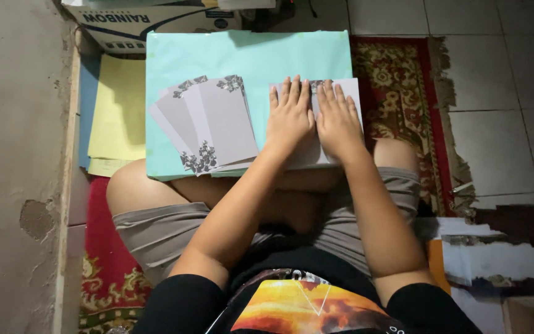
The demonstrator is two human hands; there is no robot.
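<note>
My left hand (290, 115) and my right hand (337, 119) lie flat, side by side, palms down on a pale grey card (352, 93) with a dark floral corner print. The card rests on a light turquoise board (248, 55) that lies across my lap. To the left of my hands, a fanned stack of similar grey cards (208, 124) with floral corners sits on the same board. Fingers of both hands are stretched out and hold nothing.
Yellow paper sheets (118, 108) and a blue sheet lie left of the board. A cardboard box (149, 21) stands behind it. A red patterned rug (403, 86) covers the tiled floor at right. Torn white paper (495, 256) lies at lower right. A wall runs along the left.
</note>
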